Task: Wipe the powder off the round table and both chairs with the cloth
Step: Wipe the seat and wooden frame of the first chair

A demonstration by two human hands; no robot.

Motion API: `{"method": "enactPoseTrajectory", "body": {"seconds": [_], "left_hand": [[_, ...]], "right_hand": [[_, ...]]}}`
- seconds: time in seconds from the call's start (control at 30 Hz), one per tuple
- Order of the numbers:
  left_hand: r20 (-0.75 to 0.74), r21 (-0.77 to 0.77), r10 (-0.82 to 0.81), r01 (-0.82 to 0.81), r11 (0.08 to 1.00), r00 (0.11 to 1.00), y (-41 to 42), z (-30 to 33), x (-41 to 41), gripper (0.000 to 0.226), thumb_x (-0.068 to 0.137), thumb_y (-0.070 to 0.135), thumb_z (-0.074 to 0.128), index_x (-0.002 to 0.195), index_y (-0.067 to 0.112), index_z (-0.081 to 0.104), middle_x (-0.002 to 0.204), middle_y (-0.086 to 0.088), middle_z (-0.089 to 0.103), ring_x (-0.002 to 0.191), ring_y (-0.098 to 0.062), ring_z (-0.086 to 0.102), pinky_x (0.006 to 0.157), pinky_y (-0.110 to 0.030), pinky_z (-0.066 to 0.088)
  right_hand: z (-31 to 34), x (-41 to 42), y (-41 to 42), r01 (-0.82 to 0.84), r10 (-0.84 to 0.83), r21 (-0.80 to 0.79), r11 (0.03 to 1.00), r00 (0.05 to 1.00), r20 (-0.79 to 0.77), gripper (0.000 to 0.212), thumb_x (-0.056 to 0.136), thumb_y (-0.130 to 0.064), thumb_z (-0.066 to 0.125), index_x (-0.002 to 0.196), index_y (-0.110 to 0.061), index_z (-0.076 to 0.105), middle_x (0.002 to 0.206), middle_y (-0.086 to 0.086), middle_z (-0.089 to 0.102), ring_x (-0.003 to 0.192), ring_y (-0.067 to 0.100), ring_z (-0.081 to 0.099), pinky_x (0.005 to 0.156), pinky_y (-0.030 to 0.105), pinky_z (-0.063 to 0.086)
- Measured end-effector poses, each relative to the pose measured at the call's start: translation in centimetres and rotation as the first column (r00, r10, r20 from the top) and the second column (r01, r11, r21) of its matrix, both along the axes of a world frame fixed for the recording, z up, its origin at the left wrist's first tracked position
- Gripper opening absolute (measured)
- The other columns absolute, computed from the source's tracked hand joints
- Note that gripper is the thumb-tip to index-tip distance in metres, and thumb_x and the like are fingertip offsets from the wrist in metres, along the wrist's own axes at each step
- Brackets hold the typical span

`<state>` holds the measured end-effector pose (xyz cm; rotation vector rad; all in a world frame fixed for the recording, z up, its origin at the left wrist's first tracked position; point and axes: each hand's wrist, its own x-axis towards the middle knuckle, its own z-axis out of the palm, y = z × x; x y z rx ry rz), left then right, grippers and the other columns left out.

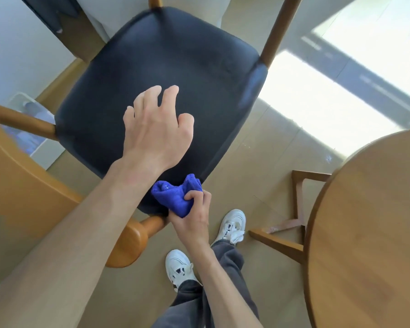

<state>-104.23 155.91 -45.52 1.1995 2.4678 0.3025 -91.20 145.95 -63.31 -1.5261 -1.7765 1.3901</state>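
Looking straight down on the dark blue chair seat (161,91), filling the upper centre of the frame, corners running diagonally, wooden frame around it. Left hand (156,129) spread above the middle of the seat, fingers apart and loosely bent, gripping nothing; whether the tips touch the upholstery, cannot tell. Right hand (192,214) low at centre, fingers curled tight round the bunched blue cloth (175,197), wad poking up and left out of the fist, right at the seat's near corner. Faint pale smears toward the seat's right side, possibly powder, too blurred to be sure. Seat lying up and away from the cloth, so the likely wipe runs from that near corner toward the top of the frame. Round table (374,233) at lower right, just beside, apart from both hands.
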Motion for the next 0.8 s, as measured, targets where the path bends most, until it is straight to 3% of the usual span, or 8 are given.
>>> {"method": "enactPoseTrajectory", "body": {"seconds": [0.17,0.3,0.43,0.5,0.67,0.73,0.8], "left_hand": [[-0.012,0.003,-0.025,0.025,1.0,1.0,1.0,-0.1,0.1,0.053,0.095,0.024,0.039,0.147,0.017,0.032,0.154,-0.011,0.027,0.143,-0.026,0.019,0.114,-0.047,0.018],[-0.019,-0.007,-0.028,0.027,1.0,0.999,1.6,-0.1,-0.1,0.054,0.095,0.025,0.038,0.148,0.018,0.032,0.154,-0.011,0.027,0.143,-0.026,0.019,0.114,-0.047,0.017],[-0.019,-0.025,-0.024,0.024,0.999,1.0,2.2,-0.2,-0.5,0.054,0.095,0.025,0.038,0.148,0.018,0.031,0.154,-0.01,0.027,0.143,-0.026,0.019,0.114,-0.047,0.018],[-0.025,-0.029,-0.026,0.025,0.999,0.999,2.7,-0.3,-0.8,0.054,0.095,0.025,0.038,0.148,0.018,0.031,0.154,-0.01,0.027,0.142,-0.026,0.02,0.114,-0.046,0.018],[-0.007,-0.03,-0.018,0.018,0.999,1.0,4.2,-0.9,-1.6,0.054,0.095,0.024,0.038,0.148,0.019,0.031,0.155,-0.009,0.026,0.143,-0.025,0.018,0.113,-0.045,0.017],[0.003,-0.029,-0.01,0.01,1.0,1.0,5.0,-1.1,-1.7,0.054,0.095,0.024,0.038,0.148,0.019,0.031,0.155,-0.008,0.026,0.143,-0.024,0.018,0.113,-0.046,0.017],[0.012,-0.033,-0.005,0.005,0.999,1.0,5.9,-1.4,-1.9,0.054,0.095,0.023,0.039,0.148,0.019,0.031,0.155,-0.009,0.026,0.143,-0.024,0.018,0.114,-0.047,0.018]], "right_hand": [[-0.4,0.6,2.4,0.059,-0.058,0.025,0.998,0.997,-0.049,0.043,0.064,-0.007,0.072,0.094,-0.022,0.047,0.11,-0.006,0.04,0.099,-0.014,0.044,0.071,0.0,0.036],[-0.6,1.4,5.2,0.089,-0.085,0.042,0.995,0.993,-0.08,0.046,0.061,-0.003,0.065,0.09,-0.03,0.042,0.104,-0.004,0.043,0.094,-0.011,0.046,0.073,0.001,0.036],[-0.6,2.0,8.0,0.058,-0.051,0.072,0.996,0.994,-0.094,0.046,0.061,0.002,0.065,0.09,-0.027,0.044,0.102,0.001,0.045,0.092,-0.011,0.045,0.075,0.002,0.035],[-0.4,2.1,10.4,0.123,-0.116,0.076,0.989,0.988,-0.097,0.045,0.062,0.003,0.065,0.091,-0.025,0.045,0.103,0.002,0.046,0.091,-0.009,0.045,0.077,0.004,0.035],[0.3,2.5,22.0,0.345,-0.345,0.103,0.933,0.938,-0.021,0.033,0.075,-0.002,0.064,0.101,-0.015,0.05,0.112,0.007,0.049,0.097,0.015,0.049,0.076,0.006,0.034],[0.9,2.3,27.4,0.358,-0.365,0.136,0.924,0.93,0.034,0.032,0.08,-0.009,0.062,0.109,-0.012,0.05,0.113,0.005,0.05,0.098,0.018,0.051,0.075,0.012,0.036],[1.6,1.6,31.8,0.325,-0.342,0.176,0.929,0.937,0.075,0.032,0.085,-0.015,0.059,0.115,-0.014,0.05,0.112,0.002,0.048,0.092,0.015,0.05,0.069,0.007,0.034]]}}
